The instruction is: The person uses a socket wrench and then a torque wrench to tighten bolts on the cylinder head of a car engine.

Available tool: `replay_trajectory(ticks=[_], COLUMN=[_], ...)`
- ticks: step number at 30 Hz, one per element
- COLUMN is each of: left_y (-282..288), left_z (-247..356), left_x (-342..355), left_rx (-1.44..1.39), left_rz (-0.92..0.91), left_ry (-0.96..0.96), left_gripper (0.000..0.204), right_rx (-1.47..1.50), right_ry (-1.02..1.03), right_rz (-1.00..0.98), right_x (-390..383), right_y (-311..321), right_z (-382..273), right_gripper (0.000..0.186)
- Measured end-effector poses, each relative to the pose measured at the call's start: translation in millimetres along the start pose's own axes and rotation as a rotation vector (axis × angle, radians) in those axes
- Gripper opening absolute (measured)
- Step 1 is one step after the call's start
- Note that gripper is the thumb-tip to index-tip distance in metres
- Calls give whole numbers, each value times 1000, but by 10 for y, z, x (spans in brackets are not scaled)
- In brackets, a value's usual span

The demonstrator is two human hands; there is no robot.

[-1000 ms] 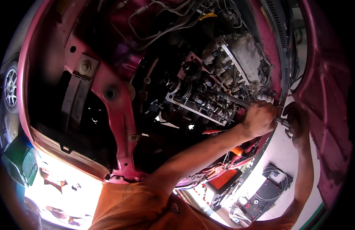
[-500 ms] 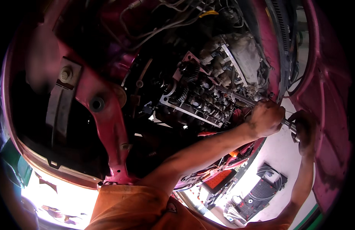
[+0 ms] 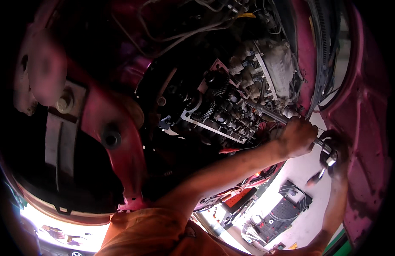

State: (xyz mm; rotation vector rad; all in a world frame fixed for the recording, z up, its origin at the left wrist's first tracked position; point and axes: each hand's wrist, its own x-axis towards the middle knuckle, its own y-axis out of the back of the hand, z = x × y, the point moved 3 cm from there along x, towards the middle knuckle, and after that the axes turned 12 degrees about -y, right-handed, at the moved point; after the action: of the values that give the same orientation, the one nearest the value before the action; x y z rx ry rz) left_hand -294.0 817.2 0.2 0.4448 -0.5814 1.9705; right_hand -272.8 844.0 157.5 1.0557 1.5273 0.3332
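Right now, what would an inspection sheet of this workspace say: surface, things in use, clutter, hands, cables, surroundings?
Surface: open engine bay, with a pink frame; much in deep shadow.
Things in use: the engine has its inner parts exposed; a metal bar slants from over it toward the lower right.
Clutter: dark panel and red panel, lower right.
Hands: left hand closed around the bar; right hand at its outer end, grip unclear in shadow.
Cables: thin lines across the upper bay; looped cable on the dark panel.
Surroundings: pale floor; pink body panel at right.
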Motion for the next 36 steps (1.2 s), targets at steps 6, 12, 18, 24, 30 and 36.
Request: replay_trajectory(ticks=[6, 12, 18, 24, 30, 36], left_y=[47, 49, 46, 153, 134, 159], left_z=[-21, 12, -113, -21, -21, -14], left_x=[16, -31, 43, 42, 51, 31], left_rx=[-120, -199, -210, -220, -227, -207], left_rz=[-193, -107, -187, -101, -242, -152], left_ry=[56, 19, 50, 58, 135, 67], left_gripper=[7, 6, 7, 5, 6, 8], right_rx=[-799, -522, -593, -417, -534, -583], right_ry=[479, 153, 231, 178, 211, 160], right_rz=[183, 172, 166, 128, 138, 185], right_x=[-67, -61, -21, -93, -117, -110], right_y=[78, 53, -77, -103, -90, -115], right_z=[-64, -39, -173, -97, -122, -222], right_gripper=[21, 24, 22, 38, 20, 20])
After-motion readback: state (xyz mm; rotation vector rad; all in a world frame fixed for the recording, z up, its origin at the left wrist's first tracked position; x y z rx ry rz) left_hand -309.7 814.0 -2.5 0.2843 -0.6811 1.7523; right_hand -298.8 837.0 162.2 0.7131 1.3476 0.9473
